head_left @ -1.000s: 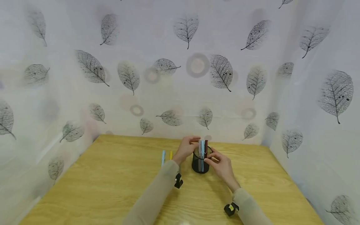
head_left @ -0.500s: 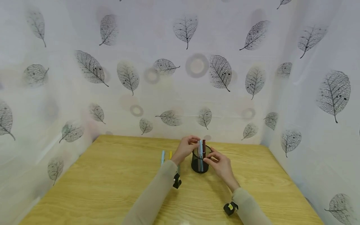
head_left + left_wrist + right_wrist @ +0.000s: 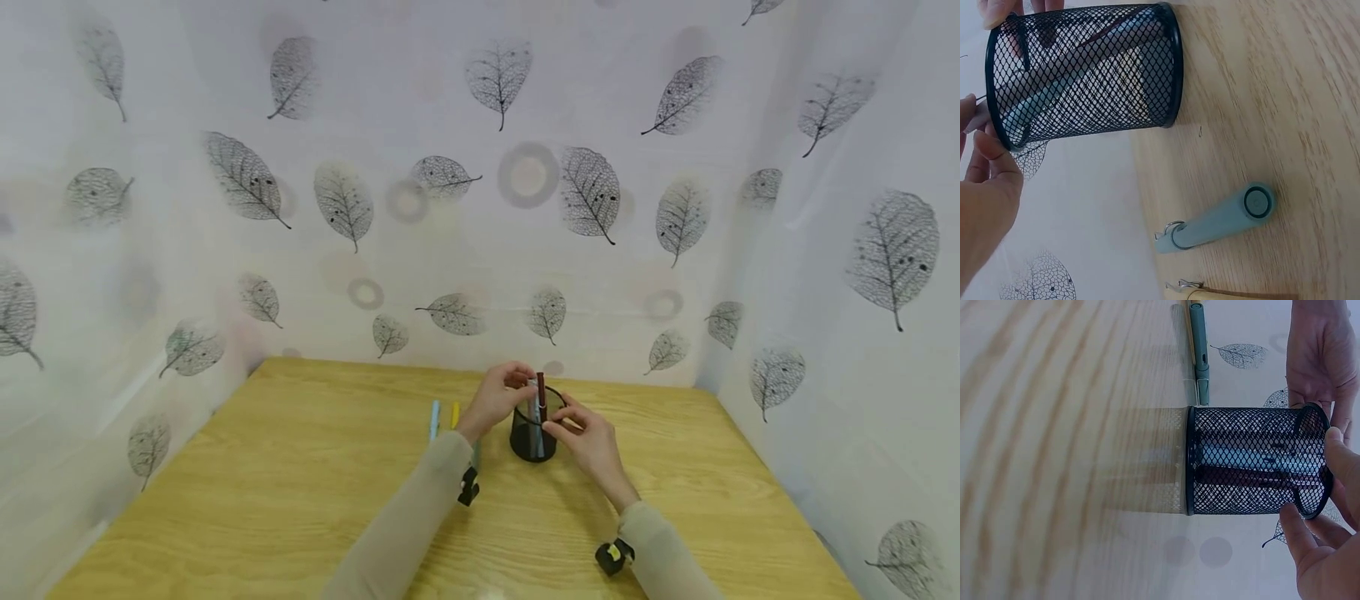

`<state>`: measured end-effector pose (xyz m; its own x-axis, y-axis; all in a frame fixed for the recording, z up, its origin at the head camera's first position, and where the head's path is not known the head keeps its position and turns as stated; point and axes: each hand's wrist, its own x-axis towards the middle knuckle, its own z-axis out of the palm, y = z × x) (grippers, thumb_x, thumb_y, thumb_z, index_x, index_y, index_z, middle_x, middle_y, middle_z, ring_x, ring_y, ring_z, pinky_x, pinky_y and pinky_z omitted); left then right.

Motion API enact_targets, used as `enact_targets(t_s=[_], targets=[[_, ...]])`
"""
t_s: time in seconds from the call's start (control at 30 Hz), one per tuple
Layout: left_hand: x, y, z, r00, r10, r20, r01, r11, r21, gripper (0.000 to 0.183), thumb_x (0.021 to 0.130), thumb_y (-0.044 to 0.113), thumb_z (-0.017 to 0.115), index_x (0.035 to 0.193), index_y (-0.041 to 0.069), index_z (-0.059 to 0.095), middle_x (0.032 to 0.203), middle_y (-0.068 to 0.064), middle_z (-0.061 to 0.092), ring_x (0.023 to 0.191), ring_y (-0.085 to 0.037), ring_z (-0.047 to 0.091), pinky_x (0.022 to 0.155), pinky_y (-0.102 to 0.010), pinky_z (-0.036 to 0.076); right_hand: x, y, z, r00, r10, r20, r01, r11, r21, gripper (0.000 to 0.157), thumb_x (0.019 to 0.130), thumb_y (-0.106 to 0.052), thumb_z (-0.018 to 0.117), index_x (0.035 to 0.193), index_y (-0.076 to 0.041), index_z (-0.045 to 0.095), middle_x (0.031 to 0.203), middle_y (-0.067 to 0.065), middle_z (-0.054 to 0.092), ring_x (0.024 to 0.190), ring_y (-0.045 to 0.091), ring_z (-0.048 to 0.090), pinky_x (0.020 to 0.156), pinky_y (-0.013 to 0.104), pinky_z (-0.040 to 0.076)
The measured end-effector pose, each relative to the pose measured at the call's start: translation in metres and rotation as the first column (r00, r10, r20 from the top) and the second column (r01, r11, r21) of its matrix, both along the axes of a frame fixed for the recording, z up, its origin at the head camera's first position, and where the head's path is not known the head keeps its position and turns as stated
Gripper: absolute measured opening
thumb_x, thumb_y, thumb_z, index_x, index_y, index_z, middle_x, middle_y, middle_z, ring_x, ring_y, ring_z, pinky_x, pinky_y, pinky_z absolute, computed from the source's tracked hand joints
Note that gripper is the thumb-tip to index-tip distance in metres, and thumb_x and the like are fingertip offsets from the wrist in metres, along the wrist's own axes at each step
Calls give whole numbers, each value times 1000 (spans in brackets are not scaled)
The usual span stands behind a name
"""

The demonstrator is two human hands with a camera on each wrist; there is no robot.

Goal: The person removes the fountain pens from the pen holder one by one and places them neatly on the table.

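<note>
Toward the back edge of a yellow wood-grain table (image 3: 300,500), working with both hands at a black cylindrical wire-mesh pen cup (image 3: 532,450), upright on its base. Pinching a slim grey pen (image 3: 979,119) by its upper end, with thumb and fingertips of the left hand (image 3: 495,402) clamped together on it just outside the rim; likely held there because only that end rises above the mesh. Gripping the rim from the opposite side with curled thumb and fingers of the right hand (image 3: 595,442), probably to steady so light a vessel. Grouped with the grey pen inside the cup: a light blue pen (image 3: 1235,455) and a dark red pen (image 3: 542,396), the latter rising above the rim.

Laid on the table to the left of the cup: a sky-blue pen (image 3: 435,419), a yellow pen (image 3: 455,414) and a grey-green pen with a silver clip (image 3: 1219,222), partly hidden by the left wrist in the head view. Close behind the cup, table's edge and a white leaf-printed curtain (image 3: 480,250); judged tight for moving that way. Narrowed on the left by the loose pens and a beige sleeve (image 3: 408,508); roomier to the right and in front, between the forearms.
</note>
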<state>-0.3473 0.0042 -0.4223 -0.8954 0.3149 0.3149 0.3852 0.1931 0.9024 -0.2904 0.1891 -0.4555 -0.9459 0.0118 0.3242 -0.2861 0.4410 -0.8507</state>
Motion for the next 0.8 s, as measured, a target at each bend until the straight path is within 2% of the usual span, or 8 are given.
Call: enact_targets(t_s=[0.23, 0.43, 0.57, 0.7, 0.8], targets=[[3, -2, -1, 997, -47, -56, 45, 998, -41, 24, 93, 4, 65, 116, 1, 59, 107, -15, 70, 91, -18, 64, 76, -28, 53, 0, 0, 0, 1000, -3, -3, 3, 1000, -1, 18, 83, -19, 79, 94, -5, 72, 145, 16, 52, 126, 34, 56, 91, 35, 56], [3, -1, -7, 988, -53, -146, 46, 998, -51, 12, 97, 5, 58, 108, 1, 56, 101, -16, 68, 89, -20, 63, 70, -25, 52, -1, 1, -4, 1000, 6, -5, -6, 1000, 2, 24, 83, -23, 79, 95, -4, 72, 145, 16, 51, 126, 34, 56, 91, 34, 56], [1, -2, -8, 985, -6, -173, -2, 999, -45, 12, 100, 10, 56, 104, 1, 63, 105, -12, 67, 97, -18, 60, 75, -25, 52, 0, 1, -3, 1000, 5, -9, -5, 1000, -9, 21, 82, -22, 80, 93, -6, 72, 145, 14, 52, 125, 34, 56, 90, 33, 56], [1, -5, -5, 979, 66, -191, -76, 996, -47, 14, 100, 13, 57, 105, 5, 68, 105, -3, 67, 99, -16, 60, 75, -26, 52, 0, 0, -2, 1000, 5, -9, -5, 1000, -6, 22, 82, -22, 79, 94, -5, 72, 145, 14, 52, 124, 34, 57, 90, 33, 56], [1, -7, -1, 972, 115, -203, -124, 992, -31, 11, 98, 12, 61, 105, 8, 69, 103, -1, 67, 98, -16, 61, 75, -26, 52, 0, 0, -2, 1000, 6, -10, -6, 1000, -1, 24, 83, -23, 79, 96, -4, 72, 146, 15, 51, 125, 34, 56, 91, 33, 56]])
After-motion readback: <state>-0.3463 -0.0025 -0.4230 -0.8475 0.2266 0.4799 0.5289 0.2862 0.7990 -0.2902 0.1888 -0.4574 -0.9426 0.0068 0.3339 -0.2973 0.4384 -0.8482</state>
